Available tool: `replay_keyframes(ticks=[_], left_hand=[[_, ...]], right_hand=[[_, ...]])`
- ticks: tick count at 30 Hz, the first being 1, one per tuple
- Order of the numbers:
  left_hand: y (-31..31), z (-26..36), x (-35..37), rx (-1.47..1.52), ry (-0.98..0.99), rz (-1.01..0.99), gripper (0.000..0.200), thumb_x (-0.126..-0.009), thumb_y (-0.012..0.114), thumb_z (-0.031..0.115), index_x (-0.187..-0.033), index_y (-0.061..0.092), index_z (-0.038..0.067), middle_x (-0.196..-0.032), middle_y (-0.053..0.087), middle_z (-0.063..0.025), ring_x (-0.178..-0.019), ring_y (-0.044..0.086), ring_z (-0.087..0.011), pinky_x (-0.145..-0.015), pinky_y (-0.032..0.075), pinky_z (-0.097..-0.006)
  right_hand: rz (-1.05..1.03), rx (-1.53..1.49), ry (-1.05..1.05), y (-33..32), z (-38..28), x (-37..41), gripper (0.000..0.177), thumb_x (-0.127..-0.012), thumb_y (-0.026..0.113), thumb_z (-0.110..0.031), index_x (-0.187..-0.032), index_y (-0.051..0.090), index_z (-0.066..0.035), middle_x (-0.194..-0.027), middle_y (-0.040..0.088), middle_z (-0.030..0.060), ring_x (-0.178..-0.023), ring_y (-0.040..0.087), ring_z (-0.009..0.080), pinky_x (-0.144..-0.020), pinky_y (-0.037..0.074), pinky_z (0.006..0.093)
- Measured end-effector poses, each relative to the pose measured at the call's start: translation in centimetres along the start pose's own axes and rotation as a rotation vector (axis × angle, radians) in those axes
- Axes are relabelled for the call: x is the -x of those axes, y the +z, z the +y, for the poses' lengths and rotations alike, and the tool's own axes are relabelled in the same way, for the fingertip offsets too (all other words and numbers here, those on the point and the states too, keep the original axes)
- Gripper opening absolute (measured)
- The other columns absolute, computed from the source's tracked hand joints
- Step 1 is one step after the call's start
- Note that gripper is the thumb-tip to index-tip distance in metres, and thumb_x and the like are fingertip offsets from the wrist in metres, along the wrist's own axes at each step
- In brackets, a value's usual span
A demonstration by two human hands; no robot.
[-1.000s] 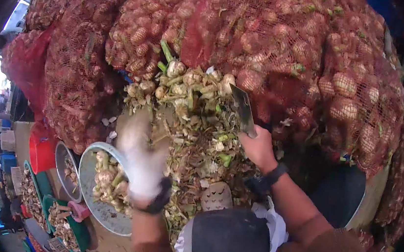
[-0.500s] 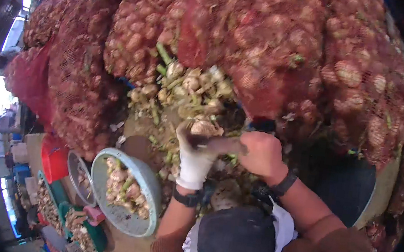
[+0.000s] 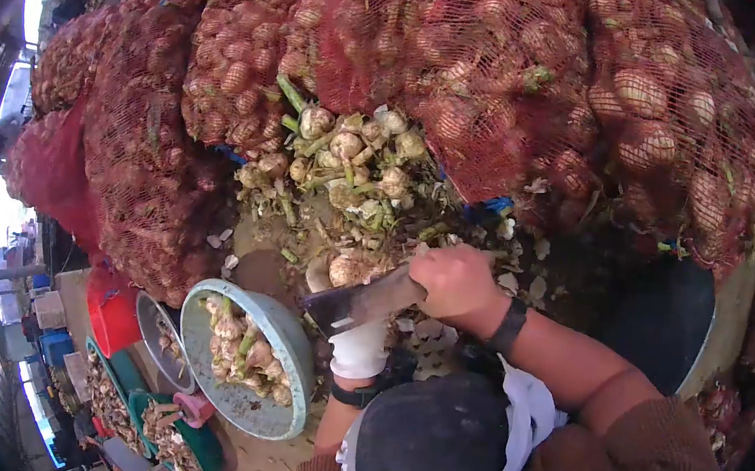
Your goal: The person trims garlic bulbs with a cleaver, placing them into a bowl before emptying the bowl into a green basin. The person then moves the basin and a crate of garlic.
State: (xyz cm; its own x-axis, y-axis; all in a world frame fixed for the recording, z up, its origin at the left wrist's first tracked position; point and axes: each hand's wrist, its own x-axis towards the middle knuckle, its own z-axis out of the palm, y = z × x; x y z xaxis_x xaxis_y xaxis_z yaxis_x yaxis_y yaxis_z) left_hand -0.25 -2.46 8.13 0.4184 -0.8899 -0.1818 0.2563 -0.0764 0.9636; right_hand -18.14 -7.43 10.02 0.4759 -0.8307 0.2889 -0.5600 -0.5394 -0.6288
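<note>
The cleaver [image 3: 359,302] is now brought lower than half a second ago and laid across the gloved left hand [image 3: 358,348], beside the bowl [image 3: 297,347]. Its handle is clenched in the right hand [image 3: 457,281], wrist bent inward. A garlic bulb [image 3: 346,271] is gripped by the left fingers just above the blade.

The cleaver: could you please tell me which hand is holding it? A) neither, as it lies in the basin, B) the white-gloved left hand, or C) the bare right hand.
C: the bare right hand grips the cleaver by its handle, while the white-gloved left hand holds a garlic bulb beside the blade.
</note>
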Motion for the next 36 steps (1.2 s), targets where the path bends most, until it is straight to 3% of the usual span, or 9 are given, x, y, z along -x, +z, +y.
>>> replay_keyframes(ticks=[5, 9, 11, 13, 17, 21, 23, 25, 36], left_hand=[[4.2, 6.6, 2.2, -0.465, 0.392, 0.153, 0.065, -0.064, 0.073, -0.001, -0.119, 0.037, 0.002, -0.102, 0.054, -0.0112, -0.092, 0.056, -0.0184, -0.078, 0.050, -0.0300], [4.3, 5.9, 2.2, -0.296, 0.237, -0.034, 0.072, -0.064, 0.074, 0.001, -0.125, 0.034, 0.001, -0.112, 0.052, -0.0160, -0.097, 0.057, -0.0231, -0.082, 0.051, -0.0349], [3.7, 5.5, 2.5, -0.603, 0.297, -0.253, 0.085, -0.065, 0.069, 0.005, -0.137, 0.025, -0.001, -0.130, 0.041, -0.0176, -0.117, 0.047, -0.0281, -0.096, 0.041, -0.0376], [3.7, 6.9, 2.6, -0.304, 0.006, -0.366, 0.087, -0.066, 0.065, 0.002, -0.142, 0.021, -0.001, -0.136, 0.033, -0.0171, -0.121, 0.042, -0.0260, -0.096, 0.040, -0.0372], [2.7, 5.5, 2.7, -0.305, -0.282, -0.155, 0.056, -0.074, 0.057, 0.001, -0.129, 0.043, -0.004, -0.092, 0.060, -0.0040, -0.076, 0.055, -0.0091, -0.071, 0.046, -0.0208], [0.5, 7.4, 3.1, -0.792, 0.212, -0.002, 0.033, -0.072, 0.063, 0.002, -0.104, 0.060, -0.001, -0.100, 0.061, -0.0103, -0.089, 0.060, -0.0168, -0.074, 0.049, -0.0243], [-6.6, 8.4, 2.1, -0.006, 0.102, 0.044, 0.043, -0.067, 0.065, -0.003, -0.109, 0.059, 0.000, -0.110, 0.058, -0.0138, -0.108, 0.056, -0.0224, -0.080, 0.052, -0.0295], [-3.8, 13.3, 3.2, -1.549, 0.678, 0.433, 0.049, -0.063, 0.069, 0.009, -0.111, 0.059, -0.001, -0.108, 0.058, -0.0209, -0.101, 0.055, -0.0322, -0.091, 0.044, -0.0402], [7.3, -2.2, -9.8, -1.246, 0.527, -0.307, 0.055, -0.057, 0.079, 0.022, -0.104, 0.057, 0.005, -0.093, 0.061, -0.0125, -0.092, 0.056, -0.0320, -0.082, 0.043, -0.0437]], right_hand=[[-0.350, -0.316, 0.846, 1.1, 8.1, 2.8, 0.023, -0.077, 0.058, -0.024, -0.094, 0.070, -0.013, -0.075, 0.066, 0.0142, -0.070, 0.067, 0.0245, -0.062, 0.051, 0.0358], [-0.423, -0.563, 0.837, 0.2, 1.2, -1.2, 0.025, -0.079, 0.061, -0.023, -0.096, 0.068, -0.005, -0.077, 0.065, 0.0171, -0.068, 0.063, 0.0269, -0.067, 0.049, 0.0352], [-0.245, -0.734, 0.178, 3.0, 1.8, -1.6, 0.018, -0.079, 0.062, -0.016, -0.091, 0.068, -0.004, -0.071, 0.062, 0.0151, -0.065, 0.057, 0.0157, -0.068, 0.047, 0.0308], [-0.234, -1.420, 0.818, -0.9, -1.6, -4.4, 0.012, -0.077, 0.064, -0.012, -0.085, 0.067, -0.003, -0.066, 0.057, 0.0108, -0.067, 0.053, 0.0088, -0.067, 0.045, 0.0271], [-0.107, -0.636, 0.448, -2.3, -3.3, -3.0, 0.011, -0.075, 0.066, -0.012, -0.075, 0.062, -0.003, -0.063, 0.054, 0.0094, -0.060, 0.052, 0.0121, -0.058, 0.044, 0.0279], [-0.268, -0.118, 0.345, 1.8, 2.4, -0.3, 0.022, -0.069, 0.068, -0.023, -0.082, 0.066, -0.005, -0.074, 0.063, 0.0173, -0.070, 0.059, 0.0383, -0.062, 0.047, 0.0425], [-0.344, -0.042, 0.624, 1.4, 6.1, 1.9, 0.027, -0.070, 0.065, -0.024, -0.088, 0.067, -0.005, -0.074, 0.063, 0.0187, -0.068, 0.061, 0.0359, -0.064, 0.048, 0.0414], [-0.194, -0.203, 0.718, 1.6, 6.9, 1.6, 0.030, -0.070, 0.064, -0.024, -0.091, 0.066, -0.004, -0.074, 0.063, 0.0193, -0.068, 0.062, 0.0340, -0.064, 0.048, 0.0403], [0.009, -0.075, 0.663, -3.0, 4.6, 1.0, 0.018, -0.071, 0.063, -0.018, -0.080, 0.062, -0.002, -0.065, 0.061, 0.0134, -0.057, 0.059, 0.0238, -0.056, 0.046, 0.0373]])
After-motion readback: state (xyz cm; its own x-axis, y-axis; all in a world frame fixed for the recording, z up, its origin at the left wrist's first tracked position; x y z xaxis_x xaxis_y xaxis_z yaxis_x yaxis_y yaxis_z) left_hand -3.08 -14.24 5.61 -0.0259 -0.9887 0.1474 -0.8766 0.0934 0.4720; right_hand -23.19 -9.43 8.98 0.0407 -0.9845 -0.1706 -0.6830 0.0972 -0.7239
